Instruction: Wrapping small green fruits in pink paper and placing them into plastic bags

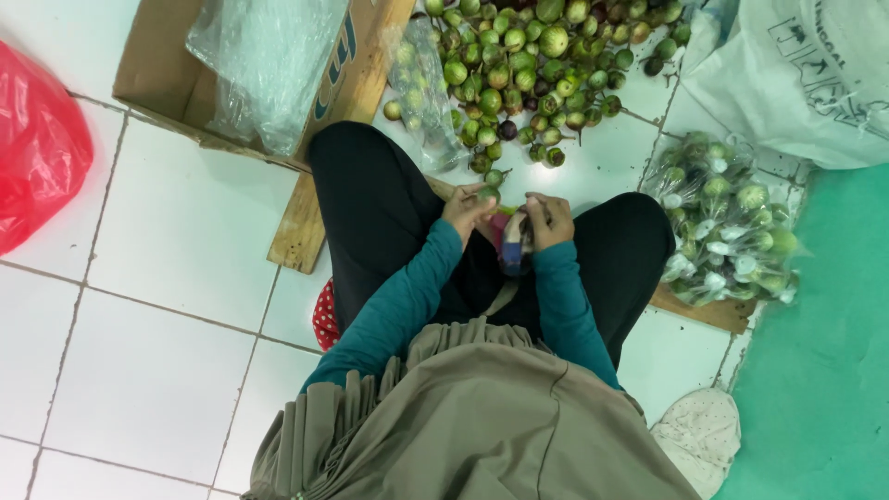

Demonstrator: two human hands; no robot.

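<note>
Pile of small round fruits (528, 69) at 12 o'clock: mostly green, pale-striped, a few dark purple. Bagged fruits (732, 227) at 3 o'clock: green with white patches under clear film. Plastic bag (37, 148) at 9 o'clock: bright red. Floor tiles (176, 241): white, grey grout lines. Mat (824, 370) at 4 o'clock: plain teal-green. Sleeves (398, 310): teal. Trousers (370, 204): black. Shawl (482, 417) at 6 o'clock: olive-brown, pleated. Cardboard box (157, 65) at 11 o'clock: brown. Cloth (325, 317) beside left knee: red, white-dotted.

White tiled floor (176, 231) with grey grout under even light; a teal mat (824, 370) covers it well right of the hands.
</note>
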